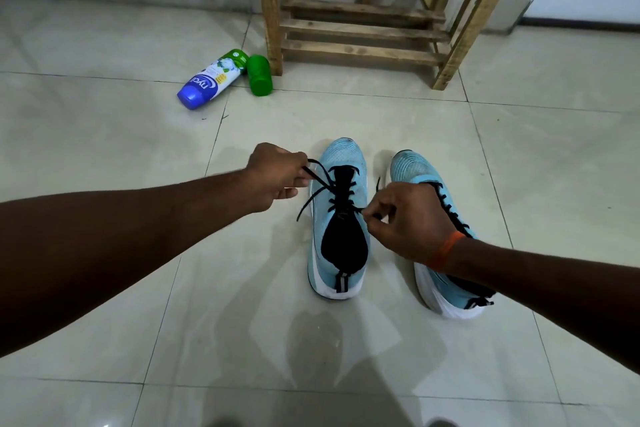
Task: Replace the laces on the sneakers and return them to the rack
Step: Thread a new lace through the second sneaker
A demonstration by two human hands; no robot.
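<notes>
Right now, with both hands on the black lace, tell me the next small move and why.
Probably draw both ends outward to even and snug the crossings: the left hand pinches one strand of the black lace, the right hand pinches the other, and a slack tail hangs beside the light-blue sneaker.

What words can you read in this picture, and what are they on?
"nyci": white letters on the blue band of the bottle lying on the floor, upside down; the end is unclear.
Yellow patch on the same bottle: too small to read.
Sneakers and rack: no words visible.
</notes>
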